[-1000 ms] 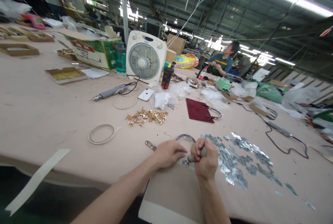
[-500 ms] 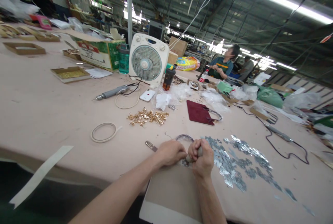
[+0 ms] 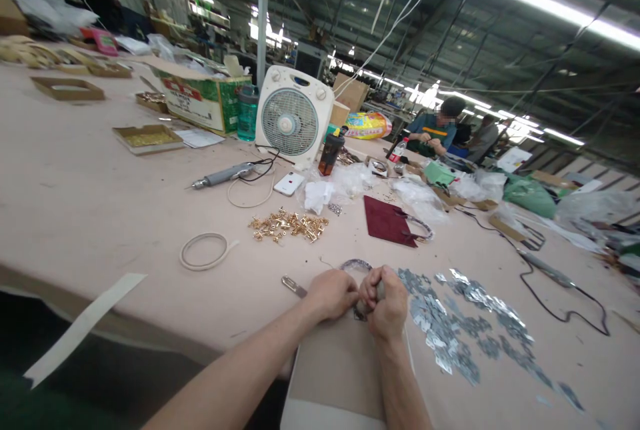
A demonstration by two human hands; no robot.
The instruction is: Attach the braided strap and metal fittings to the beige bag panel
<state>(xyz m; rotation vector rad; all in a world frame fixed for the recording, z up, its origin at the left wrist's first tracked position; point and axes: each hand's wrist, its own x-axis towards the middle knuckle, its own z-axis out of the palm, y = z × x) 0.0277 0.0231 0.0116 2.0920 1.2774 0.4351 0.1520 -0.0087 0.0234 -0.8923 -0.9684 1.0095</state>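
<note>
Both my hands meet at the top of a beige bag panel that hangs over the table's front edge. My right hand is a fist around a tool with a rounded tan handle; its working end is hidden. Beside it, my left hand has its fingers pinched together at the panel's top edge, and what they hold is hidden. A wrapped bag handle loops up behind the hands. A strap with a metal end lies by my left hand.
Silvery metal plates are spread at right, gold fittings ahead. A dark red bag, tape roll, electric screwdriver, phone and fan lie farther off. Another corded screwdriver lies right. A co-worker sits across.
The view has shifted slightly, so most things sit farther right. My hands stay together at the panel's top edge. The co-worker's head has tipped down.
</note>
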